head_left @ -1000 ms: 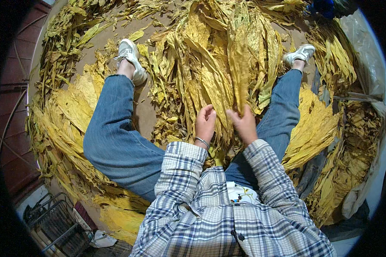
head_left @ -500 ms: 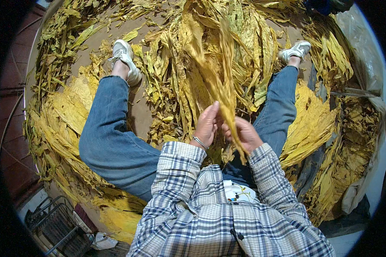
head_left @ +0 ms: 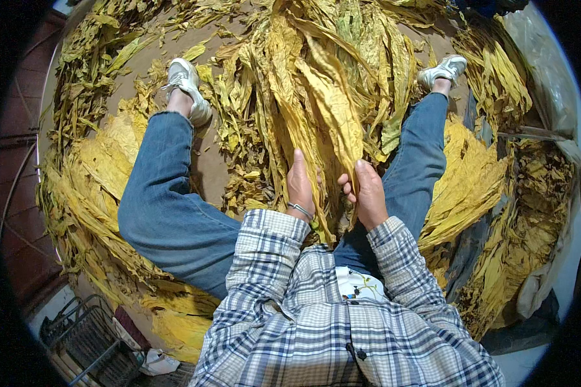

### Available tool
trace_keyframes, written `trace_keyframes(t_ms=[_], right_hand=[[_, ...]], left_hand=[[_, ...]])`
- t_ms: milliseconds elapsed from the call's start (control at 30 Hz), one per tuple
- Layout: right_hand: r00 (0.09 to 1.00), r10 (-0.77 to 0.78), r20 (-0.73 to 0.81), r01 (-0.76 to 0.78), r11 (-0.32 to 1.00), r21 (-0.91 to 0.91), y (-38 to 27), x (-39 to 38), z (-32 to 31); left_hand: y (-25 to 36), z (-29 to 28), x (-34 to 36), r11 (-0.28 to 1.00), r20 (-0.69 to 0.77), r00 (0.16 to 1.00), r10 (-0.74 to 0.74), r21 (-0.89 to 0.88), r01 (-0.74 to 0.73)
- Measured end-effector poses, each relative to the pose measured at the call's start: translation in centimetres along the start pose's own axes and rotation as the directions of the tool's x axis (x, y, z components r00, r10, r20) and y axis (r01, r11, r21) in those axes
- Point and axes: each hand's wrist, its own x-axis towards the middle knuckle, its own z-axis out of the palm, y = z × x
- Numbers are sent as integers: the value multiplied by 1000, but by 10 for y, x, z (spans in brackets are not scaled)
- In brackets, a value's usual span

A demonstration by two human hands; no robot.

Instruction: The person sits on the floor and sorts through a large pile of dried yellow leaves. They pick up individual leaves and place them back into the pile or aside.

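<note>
Well, nearest is the blue-and-white plaid cotton shirt (head_left: 290,342), its sleeves reaching out to two bare hands. The right hand (head_left: 370,197) pinches the narrow lower end of a long, crinkled yellow leaf (head_left: 332,103) between thumb and curled fingers. The left hand (head_left: 299,187), thumb upright, rests against another slender yellow leaf (head_left: 300,129); its fingers are partly hidden, so I cannot tell how firmly they close. Both leaves slant away between the legs in blue jeans (head_left: 174,200).

The step in hand appears to be handling single leaves apart from the rest; a next move would call for a light pinch near the stalk end, since the blades look dry and easily torn.

Outside the legs lie a broad yellow leaf stack on the left (head_left: 103,168) and a fanned yellow bundle on the right (head_left: 465,187). Beyond the hands spreads a loose yellow-green heap (head_left: 387,71). As for containers, translucent plastic sheeting (head_left: 542,58) edges the far right; whether it wraps any leaves is unclear.
</note>
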Motion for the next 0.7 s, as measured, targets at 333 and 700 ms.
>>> trace_keyframes(t_ms=[333,700], right_hand=[[1000,5,-3,-5,998,-60,21,17,-3],[996,33,86,-36,999,40,37,15,3]], left_hand=[[-24,1,7,891,85,908,410,175,-419],[-21,1,-5,928,131,981,141,-362,-85]])
